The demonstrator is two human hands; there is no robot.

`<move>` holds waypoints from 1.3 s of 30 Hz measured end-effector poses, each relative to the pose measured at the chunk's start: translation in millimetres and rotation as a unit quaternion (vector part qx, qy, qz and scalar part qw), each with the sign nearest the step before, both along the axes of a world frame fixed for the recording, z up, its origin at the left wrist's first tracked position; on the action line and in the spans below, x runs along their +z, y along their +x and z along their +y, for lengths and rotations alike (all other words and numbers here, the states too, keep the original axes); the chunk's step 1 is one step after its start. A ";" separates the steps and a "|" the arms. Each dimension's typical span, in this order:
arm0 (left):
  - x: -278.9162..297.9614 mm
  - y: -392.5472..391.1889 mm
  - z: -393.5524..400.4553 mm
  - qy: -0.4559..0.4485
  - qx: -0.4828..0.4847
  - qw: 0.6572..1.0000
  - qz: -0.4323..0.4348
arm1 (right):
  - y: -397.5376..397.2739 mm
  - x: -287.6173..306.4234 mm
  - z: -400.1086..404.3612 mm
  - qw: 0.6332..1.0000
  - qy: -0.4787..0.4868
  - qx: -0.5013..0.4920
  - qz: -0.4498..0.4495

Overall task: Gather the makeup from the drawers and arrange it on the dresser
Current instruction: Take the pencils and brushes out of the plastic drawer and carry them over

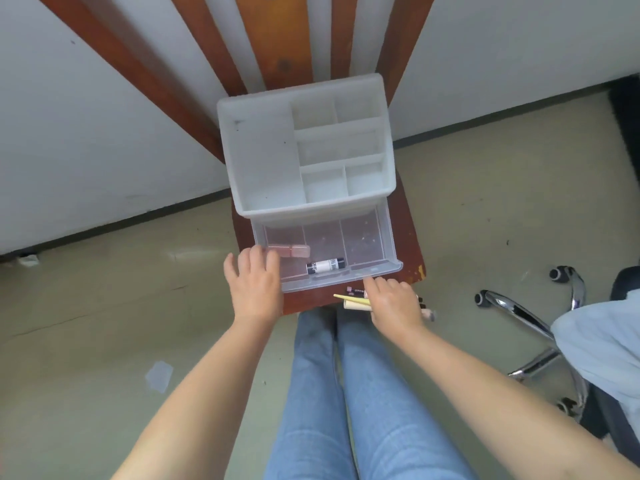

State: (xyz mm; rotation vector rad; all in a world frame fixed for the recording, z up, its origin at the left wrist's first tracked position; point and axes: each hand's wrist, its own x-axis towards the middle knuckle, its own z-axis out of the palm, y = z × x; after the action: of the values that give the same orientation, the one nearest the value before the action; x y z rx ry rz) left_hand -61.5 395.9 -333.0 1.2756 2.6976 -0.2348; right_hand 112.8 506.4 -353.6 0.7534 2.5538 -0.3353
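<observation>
Nearest the camera, the person's legs in blue jeans (349,393) ran up the middle of the view, both forearms reaching forward over them. The right hand (393,303) hovered at the front edge of the wooden chair seat (408,244), its fingers curled round a bundle of slim makeup items (353,301): a cream stick and a yellowish pencil jutted out to the left, and other small ends showed on the far side of the fist. The left hand (254,284) lay at the front left corner of the pulled-out clear drawer (389,237), fingers straight and slightly spread, holding nothing, the tips over the drawer's left compartment. Just beyond those fingertips, to their right, a pink bottle (289,251) lay on its side, long axis running left to right across the drawer. A little nearer the front wall and further right, a black-and-white tube (325,265) lay with the same left-to-right lie, tilted slightly. The left hand was the nearer to both and the free one, so the next pick would probably fall to it, a short reach forward and rightward. Behind the drawer stood the white organizer (266,161), its top compartments bare of makeup. Off to the right was an office chair base (526,317).
</observation>
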 end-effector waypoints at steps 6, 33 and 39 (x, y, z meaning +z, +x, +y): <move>3.6 6.1 49.1 -0.156 -0.114 0.972 -0.134 | 5.4 -2.0 -0.8 0.999 -0.003 -0.041 0.030; 12.1 -9.7 88.4 -0.199 -0.091 0.911 -0.350 | -3.1 0.2 18.9 0.998 0.029 0.019 0.052; 36.8 -35.1 56.7 -0.072 0.041 0.956 -0.281 | -39.0 2.2 21.2 0.998 -0.006 0.022 0.062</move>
State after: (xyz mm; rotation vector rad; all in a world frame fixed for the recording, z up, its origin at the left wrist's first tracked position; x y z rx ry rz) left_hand -96.6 452.6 -296.2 0.9961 2.1946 -0.0435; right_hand 73.8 527.6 -351.4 0.6913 2.6768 -0.3942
